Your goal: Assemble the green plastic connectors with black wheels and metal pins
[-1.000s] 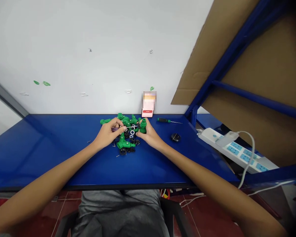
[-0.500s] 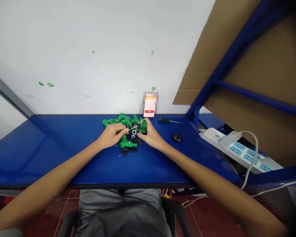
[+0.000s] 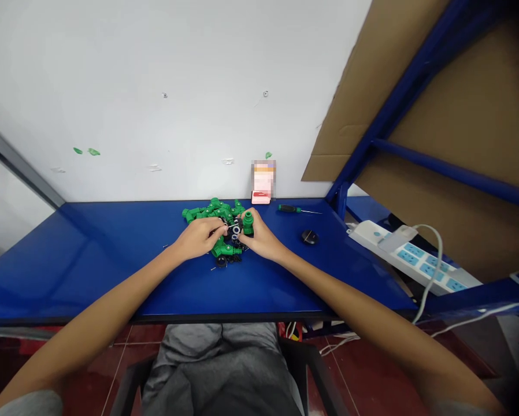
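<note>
Blue metal workbench [image 3: 90, 271] is under everything. Fingers [image 3: 218, 226] of the left hand [image 3: 196, 238] clench a thin metal shaft [image 3: 231, 226], and the right hand [image 3: 262, 240] grasps an upright green plastic pipe fitting [image 3: 248, 223]. Both hands now sit closer than in the earlier view, over a heap of green plastic fittings [image 3: 211, 214]. Right of this heap lies a green-handled screwdriver [image 3: 289, 208].

We sit at a blue table [image 3: 69, 271] against a white wall [image 3: 155, 86], with a blue rack [image 3: 454, 171] and cardboard [image 3: 471, 98] right, above a red floor [image 3: 86, 370].
</note>
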A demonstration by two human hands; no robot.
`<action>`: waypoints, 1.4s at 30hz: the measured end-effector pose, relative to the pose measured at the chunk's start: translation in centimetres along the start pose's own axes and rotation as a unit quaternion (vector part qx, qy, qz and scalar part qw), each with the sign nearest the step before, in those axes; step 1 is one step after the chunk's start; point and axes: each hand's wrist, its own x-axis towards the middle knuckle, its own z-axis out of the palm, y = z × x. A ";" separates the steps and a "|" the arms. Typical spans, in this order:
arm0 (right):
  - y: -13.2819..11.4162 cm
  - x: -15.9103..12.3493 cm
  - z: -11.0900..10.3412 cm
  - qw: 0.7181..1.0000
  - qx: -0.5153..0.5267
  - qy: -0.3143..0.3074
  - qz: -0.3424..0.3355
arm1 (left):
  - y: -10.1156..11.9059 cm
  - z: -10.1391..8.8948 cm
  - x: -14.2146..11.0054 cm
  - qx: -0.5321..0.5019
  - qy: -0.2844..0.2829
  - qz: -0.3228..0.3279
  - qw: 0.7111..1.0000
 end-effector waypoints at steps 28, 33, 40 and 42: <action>0.1 -0.1 -0.2 0.994 -0.093 -0.024 -0.049 | 0.7 0.1 0.0 0.004 -0.036 0.004 0.999; 0.1 -0.1 -0.2 0.993 -0.097 -0.023 -0.065 | 1.2 0.2 -0.2 -0.017 -0.026 -0.025 0.999; 0.1 -0.1 -0.2 0.992 -0.099 -0.024 -0.073 | 1.4 0.1 0.0 -0.032 -0.036 -0.033 0.998; 0.1 -0.2 -0.2 0.992 -0.100 -0.025 -0.074 | 1.4 0.1 0.0 -0.023 -0.036 -0.038 0.998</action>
